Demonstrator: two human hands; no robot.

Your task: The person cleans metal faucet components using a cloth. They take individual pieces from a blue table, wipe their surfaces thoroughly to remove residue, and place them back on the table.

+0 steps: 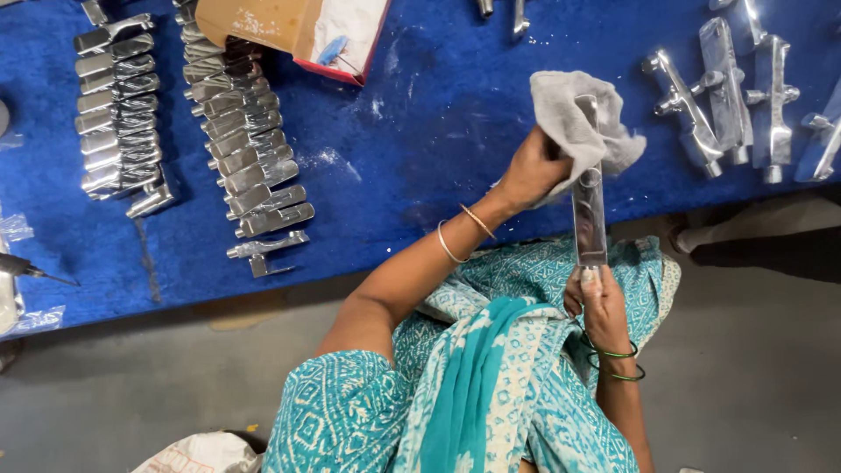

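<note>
A person's left hand (528, 172) closes around a grey cloth (582, 118), pressing it against the upper end of a long polished metal handle (589, 206) held upright above the lap. The right hand (599, 302), with green bangles at the wrist, grips the lower end of the same piece, fingers wrapped about it; thin gold-coloured bangles circle the left wrist. The cloth bunches over the top of the metal, so how that end is shaped cannot be told from this angle. The handle stands over the near edge of a blue-covered table (420, 131), in front of the person's turquoise patterned clothing (491, 377). To the left on the blue cloth lie two long rows of similar shiny metal parts (250, 149), stacked closely side by side, with a further row (118, 109) nearer the table's left end. A torn cardboard box (289, 31) sits at the far edge between the rows and the hands. To the right, well apart from the cloth, several chrome tap bodies (727, 88) lie on the table. Grey floor (131, 385) shows below, with a white sack (201, 454) at the bottom edge.
</note>
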